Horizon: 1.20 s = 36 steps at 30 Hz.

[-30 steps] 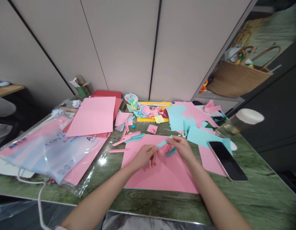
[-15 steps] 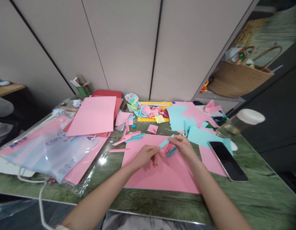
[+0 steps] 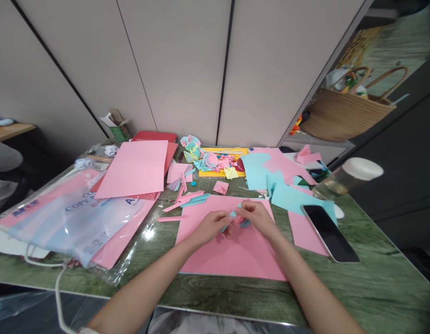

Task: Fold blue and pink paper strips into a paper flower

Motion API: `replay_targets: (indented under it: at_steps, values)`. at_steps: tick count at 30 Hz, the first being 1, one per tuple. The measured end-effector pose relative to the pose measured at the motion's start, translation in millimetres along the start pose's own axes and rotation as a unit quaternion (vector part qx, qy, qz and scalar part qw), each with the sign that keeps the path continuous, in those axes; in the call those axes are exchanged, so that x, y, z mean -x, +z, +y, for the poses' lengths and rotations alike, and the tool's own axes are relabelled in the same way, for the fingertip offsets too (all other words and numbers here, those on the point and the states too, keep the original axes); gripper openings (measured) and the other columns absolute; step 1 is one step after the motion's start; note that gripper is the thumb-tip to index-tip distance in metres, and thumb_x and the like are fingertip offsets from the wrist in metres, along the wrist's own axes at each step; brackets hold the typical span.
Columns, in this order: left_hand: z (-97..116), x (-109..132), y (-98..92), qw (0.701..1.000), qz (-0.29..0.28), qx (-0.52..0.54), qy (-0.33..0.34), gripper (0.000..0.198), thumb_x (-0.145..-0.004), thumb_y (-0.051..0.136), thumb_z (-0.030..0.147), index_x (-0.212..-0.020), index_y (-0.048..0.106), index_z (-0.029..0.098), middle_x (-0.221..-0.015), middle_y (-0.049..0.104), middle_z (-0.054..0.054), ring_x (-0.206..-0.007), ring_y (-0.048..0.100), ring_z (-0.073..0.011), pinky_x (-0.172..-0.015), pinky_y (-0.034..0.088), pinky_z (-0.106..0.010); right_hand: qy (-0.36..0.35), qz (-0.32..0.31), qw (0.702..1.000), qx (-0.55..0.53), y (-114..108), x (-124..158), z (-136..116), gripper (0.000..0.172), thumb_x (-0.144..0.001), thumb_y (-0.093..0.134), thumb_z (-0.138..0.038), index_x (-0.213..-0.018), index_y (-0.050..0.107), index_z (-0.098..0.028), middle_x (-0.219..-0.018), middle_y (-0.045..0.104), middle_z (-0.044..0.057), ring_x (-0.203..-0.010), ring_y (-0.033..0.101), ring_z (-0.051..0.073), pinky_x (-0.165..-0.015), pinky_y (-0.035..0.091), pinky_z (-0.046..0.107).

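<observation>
Both of my hands hold a folded strip of light blue paper [image 3: 232,215] with pink paper on it, above a large pink sheet [image 3: 232,260]. My left hand [image 3: 215,223] pinches the strip's lower left end. At its other end, my right hand [image 3: 255,214] is closed with thumb and fingertips together. Fingers partly hide the folded piece, so its full shape cannot be made out. Left of my hands lie loose pink strips [image 3: 180,202] and light blue strips [image 3: 197,200]. A small folded pink paper piece [image 3: 221,187] sits just beyond the sheet.
A plastic bag of copy paper [image 3: 79,213] and a pink sheet stack [image 3: 134,169] lie on the left. A yellow tray [image 3: 204,173] holds small beads at the back. To the right are a phone [image 3: 329,233], cut blue paper [image 3: 302,200] and a bottle [image 3: 343,178].
My right hand has come down and left, closer to my left hand. The blue strip has tilted more steeply and more of it is now covered by fingers.
</observation>
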<state>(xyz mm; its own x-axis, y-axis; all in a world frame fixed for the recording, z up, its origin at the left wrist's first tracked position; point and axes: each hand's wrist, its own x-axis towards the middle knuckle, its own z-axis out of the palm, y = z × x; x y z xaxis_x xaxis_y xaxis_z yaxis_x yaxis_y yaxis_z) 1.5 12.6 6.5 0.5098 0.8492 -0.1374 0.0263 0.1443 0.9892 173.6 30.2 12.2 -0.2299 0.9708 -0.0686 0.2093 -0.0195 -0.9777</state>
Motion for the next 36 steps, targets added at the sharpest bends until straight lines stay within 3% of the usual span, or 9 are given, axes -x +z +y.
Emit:
replay_targets:
  at_steps: [8,16,27,36]
  values:
    - [-6.2,-1.6,-2.3,0.995,0.045,-0.093,0.001,0.031,-0.078,0.039,0.041,-0.063,0.046,0.015,-0.051,0.048,0.003,-0.043,0.042,-0.0077,-0.040,0.030,-0.019,-0.016,0.046,0.998,0.050,13.3,-0.3,5.9,0.035,-0.068,0.055,-0.046,-0.051,0.042,-0.018,-0.047,0.037,-0.005,-0.043,0.037,0.009,-0.043,0.033,0.022]
    - [-1.8,0.9,3.3,0.990,0.074,-0.122,0.019,0.026,-0.081,0.034,0.037,-0.067,0.043,0.017,-0.053,0.043,0.005,-0.045,0.040,-0.0074,-0.044,0.030,-0.019,-0.009,0.046,0.998,0.033,12.4,0.7,4.3,0.035,-0.069,0.055,-0.046,-0.053,0.045,-0.017,-0.048,0.038,-0.004,-0.044,0.038,0.008,-0.044,0.035,0.022]
    - [-4.4,0.5,2.3,0.992,0.089,-0.087,0.009,0.029,-0.081,0.033,0.041,-0.069,0.041,0.017,-0.050,0.034,0.006,-0.045,0.032,-0.0070,-0.044,0.025,-0.019,-0.025,0.025,0.999,0.035,13.2,2.2,-2.1,0.035,-0.078,0.040,-0.047,-0.060,0.049,-0.018,-0.061,0.049,0.000,-0.052,0.046,0.011,-0.047,0.039,0.022]
    - [-7.4,-1.4,4.3,0.997,0.071,-0.012,0.003,0.031,-0.080,0.034,0.045,-0.069,0.040,0.017,-0.047,0.030,0.007,-0.041,0.027,-0.0060,-0.042,0.023,-0.019,-0.053,0.064,0.996,0.039,18.5,4.2,-2.6,0.033,-0.077,0.043,-0.046,-0.062,0.049,-0.018,-0.062,0.050,0.001,-0.053,0.045,0.012,-0.046,0.037,0.022]
